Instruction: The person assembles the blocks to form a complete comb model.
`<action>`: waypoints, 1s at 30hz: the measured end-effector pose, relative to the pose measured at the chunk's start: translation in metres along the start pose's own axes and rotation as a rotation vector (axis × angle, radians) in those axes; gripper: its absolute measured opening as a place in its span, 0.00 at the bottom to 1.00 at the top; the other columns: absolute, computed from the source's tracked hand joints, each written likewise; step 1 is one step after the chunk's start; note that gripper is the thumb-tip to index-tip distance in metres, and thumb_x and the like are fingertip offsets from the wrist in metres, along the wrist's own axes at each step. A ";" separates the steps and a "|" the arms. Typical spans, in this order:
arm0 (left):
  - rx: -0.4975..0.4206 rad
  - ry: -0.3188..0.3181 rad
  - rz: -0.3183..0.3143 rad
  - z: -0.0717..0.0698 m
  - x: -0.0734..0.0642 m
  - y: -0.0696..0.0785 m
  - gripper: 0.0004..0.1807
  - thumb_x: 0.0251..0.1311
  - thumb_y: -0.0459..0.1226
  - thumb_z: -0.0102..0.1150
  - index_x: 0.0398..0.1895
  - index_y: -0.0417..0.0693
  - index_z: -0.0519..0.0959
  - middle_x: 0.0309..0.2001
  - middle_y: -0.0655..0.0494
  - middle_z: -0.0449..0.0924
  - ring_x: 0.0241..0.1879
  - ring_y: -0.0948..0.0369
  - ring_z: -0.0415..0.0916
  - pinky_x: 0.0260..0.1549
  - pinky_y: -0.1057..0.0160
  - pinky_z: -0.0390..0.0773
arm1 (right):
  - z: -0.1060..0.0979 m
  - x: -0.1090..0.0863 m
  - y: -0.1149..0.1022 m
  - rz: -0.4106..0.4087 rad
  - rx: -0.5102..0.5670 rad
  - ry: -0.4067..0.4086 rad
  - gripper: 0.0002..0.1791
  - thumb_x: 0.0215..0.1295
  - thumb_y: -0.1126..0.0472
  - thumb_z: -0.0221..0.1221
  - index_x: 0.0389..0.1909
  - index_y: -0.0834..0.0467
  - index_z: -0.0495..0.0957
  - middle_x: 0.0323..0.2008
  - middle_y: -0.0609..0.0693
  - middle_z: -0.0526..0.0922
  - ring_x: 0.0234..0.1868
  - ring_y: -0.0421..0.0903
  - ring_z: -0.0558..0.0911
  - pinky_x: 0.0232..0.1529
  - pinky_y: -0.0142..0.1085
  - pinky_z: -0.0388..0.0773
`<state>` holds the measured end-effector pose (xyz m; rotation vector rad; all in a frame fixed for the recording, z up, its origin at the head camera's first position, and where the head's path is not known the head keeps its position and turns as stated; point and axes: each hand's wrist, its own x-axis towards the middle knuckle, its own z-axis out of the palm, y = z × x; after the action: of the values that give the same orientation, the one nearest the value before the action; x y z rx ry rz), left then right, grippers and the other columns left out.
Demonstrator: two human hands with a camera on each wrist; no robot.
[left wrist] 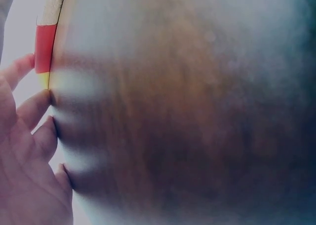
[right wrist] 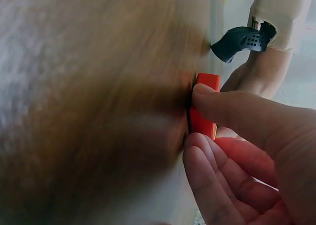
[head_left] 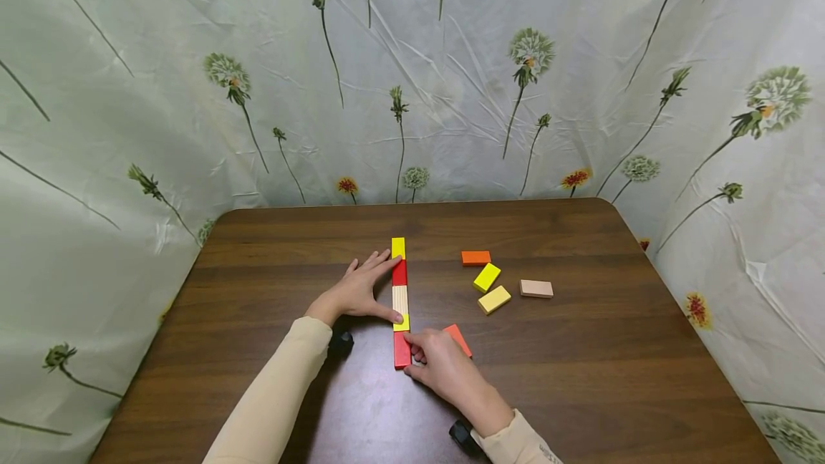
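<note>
A straight row of small blocks runs away from me on the table in the head view. From far to near it has a yellow block (head_left: 399, 246), a red block (head_left: 399, 275), a plain wood-coloured part (head_left: 399, 298), a yellow block (head_left: 402, 324) and a red block (head_left: 402, 351) at the near end. My left hand (head_left: 357, 293) spreads over the row's left side, its index finger by the far red block and its thumb touching the near yellow one. With thumb and fingers my right hand (head_left: 447, 367) pinches the nearest red block (right wrist: 203, 121).
Right of the row lie loose blocks: an orange one (head_left: 475, 258), a yellow one (head_left: 486, 277), a pale yellow one (head_left: 494, 300) and a pinkish one (head_left: 536, 288). An orange-red block (head_left: 458, 340) sits just behind my right hand. A floral curtain (head_left: 451, 92) hangs behind the table (head_left: 612, 378).
</note>
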<state>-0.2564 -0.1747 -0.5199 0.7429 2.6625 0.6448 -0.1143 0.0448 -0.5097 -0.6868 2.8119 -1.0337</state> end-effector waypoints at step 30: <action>0.104 0.041 0.072 -0.003 -0.005 0.004 0.68 0.44 0.72 0.78 0.86 0.53 0.61 0.88 0.53 0.52 0.87 0.40 0.48 0.78 0.24 0.49 | 0.001 0.000 0.001 0.018 -0.014 -0.012 0.26 0.53 0.68 0.80 0.54 0.68 0.87 0.30 0.46 0.82 0.29 0.32 0.75 0.33 0.24 0.78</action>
<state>-0.2520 -0.1752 -0.5148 0.8657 2.7348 0.5484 -0.1140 0.0448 -0.5109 -0.6654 2.8126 -1.0047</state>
